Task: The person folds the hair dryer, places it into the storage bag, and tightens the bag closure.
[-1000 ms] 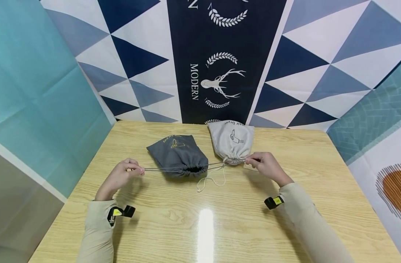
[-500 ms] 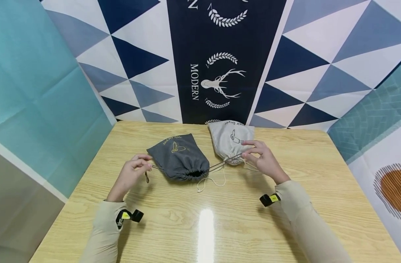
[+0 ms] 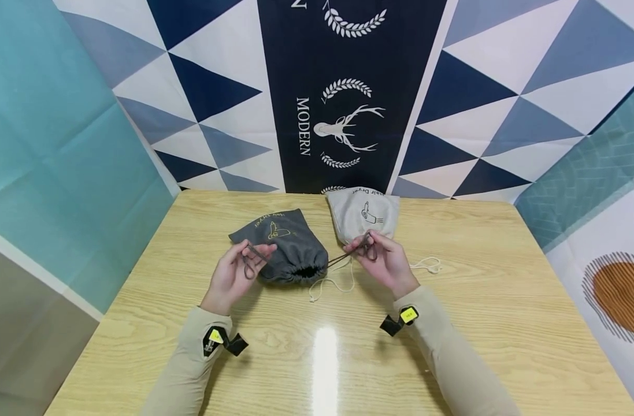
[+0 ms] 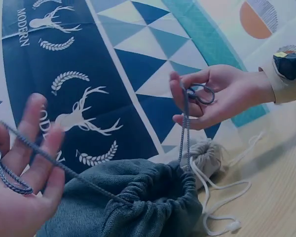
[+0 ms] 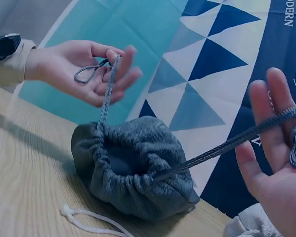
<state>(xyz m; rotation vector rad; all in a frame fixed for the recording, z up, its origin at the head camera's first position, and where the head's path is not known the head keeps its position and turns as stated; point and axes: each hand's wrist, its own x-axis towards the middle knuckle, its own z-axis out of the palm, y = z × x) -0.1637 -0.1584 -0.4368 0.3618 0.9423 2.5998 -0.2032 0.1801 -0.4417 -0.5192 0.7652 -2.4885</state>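
A dark grey drawstring bag (image 3: 301, 248) with a yellow hair dryer print lies on the table, its gathered mouth (image 5: 123, 158) partly open. My left hand (image 3: 233, 277) holds one grey drawstring (image 5: 107, 94) between thumb and forefinger, palm turned up, a knotted loop hanging over the palm. On the other side my right hand (image 3: 386, 263) pinches the opposite drawstring (image 4: 185, 131), its looped end lying against the fingers. Both cords run taut from the mouth. Behind the right hand sits a light grey bag (image 3: 366, 216), cinched, with a dark hair dryer print; its neck is partly hidden.
The light bag's white cord (image 3: 329, 283) trails over the wooden table (image 3: 275, 358), and another white cord end (image 3: 428, 266) lies to the right. A patterned cloth backdrop (image 3: 223, 104) rises behind the table's far edge.
Both hands have come closer together and turned palms up, still holding the cords. Earlier the cords were stretched wide apart. The dark bag has stayed almost in place.
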